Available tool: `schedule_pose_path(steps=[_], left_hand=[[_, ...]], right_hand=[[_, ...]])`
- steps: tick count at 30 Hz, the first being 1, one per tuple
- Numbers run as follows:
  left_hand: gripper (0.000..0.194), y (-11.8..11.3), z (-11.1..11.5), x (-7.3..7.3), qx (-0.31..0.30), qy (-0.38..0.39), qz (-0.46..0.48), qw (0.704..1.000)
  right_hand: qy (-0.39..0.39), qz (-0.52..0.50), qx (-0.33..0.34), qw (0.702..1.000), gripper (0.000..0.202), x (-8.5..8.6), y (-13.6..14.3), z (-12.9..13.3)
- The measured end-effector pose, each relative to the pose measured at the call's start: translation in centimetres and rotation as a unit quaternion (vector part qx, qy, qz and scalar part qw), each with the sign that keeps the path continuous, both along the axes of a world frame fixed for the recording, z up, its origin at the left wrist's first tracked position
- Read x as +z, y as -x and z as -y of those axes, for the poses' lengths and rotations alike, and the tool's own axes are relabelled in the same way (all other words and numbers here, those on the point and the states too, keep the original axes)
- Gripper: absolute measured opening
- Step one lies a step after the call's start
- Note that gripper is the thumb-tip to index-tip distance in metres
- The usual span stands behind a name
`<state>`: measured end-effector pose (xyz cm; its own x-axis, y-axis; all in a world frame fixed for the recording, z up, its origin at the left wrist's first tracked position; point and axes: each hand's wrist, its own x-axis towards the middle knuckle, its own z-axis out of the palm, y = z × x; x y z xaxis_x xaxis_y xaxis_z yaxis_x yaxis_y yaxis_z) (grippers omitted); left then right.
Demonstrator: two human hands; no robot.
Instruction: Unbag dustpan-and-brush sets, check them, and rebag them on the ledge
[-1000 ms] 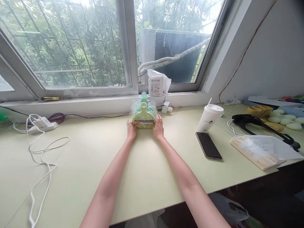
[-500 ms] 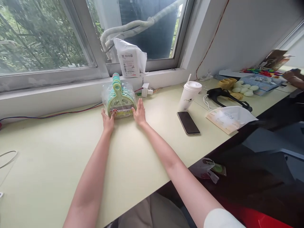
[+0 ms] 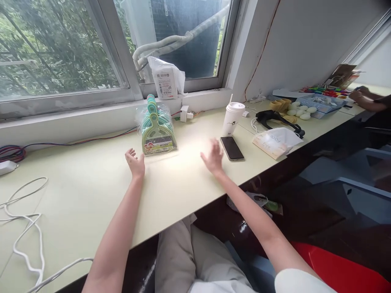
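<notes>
While my half-curled left hand (image 3: pixel 135 163) and spread right hand (image 3: pixel 214 156) apparently idled, empty, gripping flared green plastic dustpans (image 3: pixel 157 133) needed reaching.

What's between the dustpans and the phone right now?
The right hand, blurred, close beside the phone; between that hand and the dustpans, only tabletop shows in the head view.

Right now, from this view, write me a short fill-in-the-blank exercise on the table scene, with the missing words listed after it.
1. The hand nearer the phone is the ____ one.
2. The left hand, near the dustpans, holds ____.
3. A ____ sticks up from the lidded cup.

Missing words: right; nothing; straw.
</notes>
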<state>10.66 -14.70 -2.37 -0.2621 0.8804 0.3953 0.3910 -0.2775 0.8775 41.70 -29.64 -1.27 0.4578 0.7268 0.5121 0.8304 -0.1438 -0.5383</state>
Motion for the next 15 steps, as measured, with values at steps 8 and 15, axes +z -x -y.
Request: schedule_pose_path(steps=[8, 15], left_hand=[[0.027, -3.8, 3.2, 1.9, -0.225, -0.091, -0.342, 0.908], [0.048, -1.4, 4.7, 3.0, -0.339, -0.077, -0.404, 0.846]], right_hand=[[0.122, -0.142, -0.124, 0.974, 0.106, -0.3, -10.8, 7.4], [0.117, -0.089, -0.143, 0.979, 0.104, 0.4, -10.2, 6.4]])
